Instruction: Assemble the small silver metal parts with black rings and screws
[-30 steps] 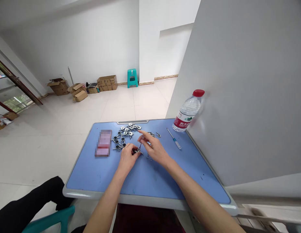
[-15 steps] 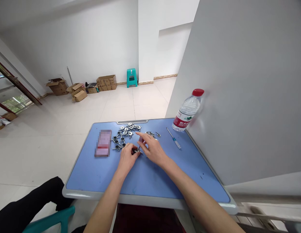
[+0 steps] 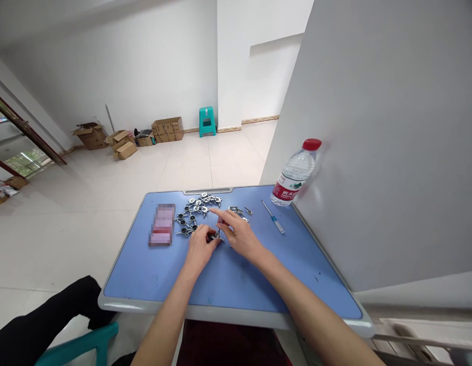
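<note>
On the blue table, my left hand (image 3: pixel 200 246) is closed on a small metal fitting (image 3: pixel 219 238), pinning it low against the tabletop. My right hand (image 3: pixel 239 233) pinches a short screwdriver (image 3: pixel 219 221) with a pinkish handle, its index finger stretched out to the left. The thin shaft points down at the fitting; the exact contact is too small to see. Beyond my left hand lie several like metal fittings with black round parts (image 3: pixel 182 222) and a heap of silver plates (image 3: pixel 203 201). Loose U-shaped metal pieces (image 3: pixel 248 210) lie behind my right hand, which partly hides them.
A blue-and-clear screwdriver (image 3: pixel 273 217) lies at the right, near a water bottle (image 3: pixel 294 175) by the grey partition. A blurred pink rectangle (image 3: pixel 162 225) is at the left. A person's black-trousered leg (image 3: pixel 49 315) and a green stool (image 3: pixel 83 345) are at lower left.
My right hand's stretched index finger has shifted slightly left over the pinkish handle. My left hand stays in place on the fitting.
</note>
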Available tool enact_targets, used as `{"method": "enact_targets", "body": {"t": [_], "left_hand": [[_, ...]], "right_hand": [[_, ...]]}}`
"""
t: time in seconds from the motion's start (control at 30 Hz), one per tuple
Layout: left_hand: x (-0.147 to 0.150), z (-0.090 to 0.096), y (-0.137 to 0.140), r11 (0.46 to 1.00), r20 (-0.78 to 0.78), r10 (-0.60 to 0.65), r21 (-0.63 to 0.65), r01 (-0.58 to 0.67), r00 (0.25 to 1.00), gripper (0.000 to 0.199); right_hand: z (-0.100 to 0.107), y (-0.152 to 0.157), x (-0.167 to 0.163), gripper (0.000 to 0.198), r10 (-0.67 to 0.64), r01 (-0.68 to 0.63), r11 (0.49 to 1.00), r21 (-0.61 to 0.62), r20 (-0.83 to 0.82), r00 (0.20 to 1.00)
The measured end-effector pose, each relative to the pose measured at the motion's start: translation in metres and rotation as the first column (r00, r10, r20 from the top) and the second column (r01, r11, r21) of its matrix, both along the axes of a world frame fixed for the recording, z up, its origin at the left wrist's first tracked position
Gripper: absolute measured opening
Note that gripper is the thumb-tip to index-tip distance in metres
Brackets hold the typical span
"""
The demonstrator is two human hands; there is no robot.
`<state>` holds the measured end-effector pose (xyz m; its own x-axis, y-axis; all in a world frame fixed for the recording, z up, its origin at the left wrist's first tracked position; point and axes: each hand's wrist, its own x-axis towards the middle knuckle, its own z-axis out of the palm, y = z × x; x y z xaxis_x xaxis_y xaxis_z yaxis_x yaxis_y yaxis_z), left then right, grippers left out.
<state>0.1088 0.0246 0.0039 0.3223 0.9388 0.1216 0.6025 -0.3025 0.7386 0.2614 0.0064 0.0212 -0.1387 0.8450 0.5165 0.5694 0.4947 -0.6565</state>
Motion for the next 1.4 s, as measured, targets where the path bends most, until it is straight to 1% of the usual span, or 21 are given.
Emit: {"method": "enact_targets", "body": {"t": [0.1, 0.17, 0.27, 0.33, 0.63, 0.73, 0.83, 0.97, 1.2, 1.27, 1.4], "left_hand": [[0.000, 0.002, 0.000, 1.000, 0.000, 0.000, -0.005, 0.000, 1.000, 0.009], [0.001, 0.003, 0.000, 1.000, -0.001, 0.003, -0.004, -0.003, 1.000, 0.009], [0.001, 0.003, 0.000, 1.000, -0.004, 0.002, -0.005, -0.002, 1.000, 0.008], [0.001, 0.002, 0.001, 1.000, -0.004, -0.004, -0.011, 0.004, 1.000, 0.008], [0.001, 0.001, 0.002, 0.999, -0.005, -0.017, 0.027, 0.017, 1.000, 0.013], [0.001, 0.000, 0.003, 1.000, -0.009, -0.014, 0.022, 0.014, 1.000, 0.014], [0.001, 0.000, 0.002, 1.000, -0.007, -0.008, 0.012, 0.009, 1.000, 0.014], [0.001, 0.002, 0.002, 1.000, 0.006, -0.008, 0.001, 0.008, 1.000, 0.013], [0.001, 0.001, 0.002, 1.000, -0.002, -0.007, 0.001, 0.007, 1.000, 0.013], [0.001, 0.000, 0.002, 1.000, -0.016, -0.005, 0.008, 0.005, 1.000, 0.012], [0.001, -0.002, 0.003, 0.999, -0.011, -0.022, 0.042, 0.022, 1.000, 0.011]], "right_hand": [[0.001, 0.000, 0.001, 0.050, 0.026, -0.027, 1.000, -0.007, -0.054, 0.998], [0.003, -0.001, 0.001, 0.049, 0.007, -0.008, 1.000, -0.012, -0.108, 0.994], [0.005, -0.003, -0.002, 0.039, -0.023, 0.023, 1.000, -0.003, -0.208, 0.978], [0.004, -0.003, -0.004, 0.032, -0.021, 0.022, 1.000, 0.003, -0.235, 0.972], [-0.009, 0.000, -0.013, 0.030, 0.011, -0.006, 0.999, 0.031, -0.135, 0.991], [-0.010, 0.001, -0.014, 0.031, 0.022, -0.018, 0.999, 0.043, -0.108, 0.994], [-0.009, 0.000, -0.014, 0.031, 0.032, -0.025, 0.998, 0.059, -0.114, 0.993], [-0.009, 0.000, -0.014, 0.030, 0.022, -0.014, 0.998, 0.063, -0.125, 0.992], [-0.008, 0.001, -0.011, 0.030, 0.001, 0.005, 0.998, 0.070, -0.082, 0.997], [-0.008, 0.001, -0.012, 0.032, 0.018, -0.013, 0.996, 0.088, -0.054, 0.998], [-0.006, -0.001, -0.016, 0.036, 0.102, -0.107, 0.984, 0.145, 0.037, 0.994]]}}
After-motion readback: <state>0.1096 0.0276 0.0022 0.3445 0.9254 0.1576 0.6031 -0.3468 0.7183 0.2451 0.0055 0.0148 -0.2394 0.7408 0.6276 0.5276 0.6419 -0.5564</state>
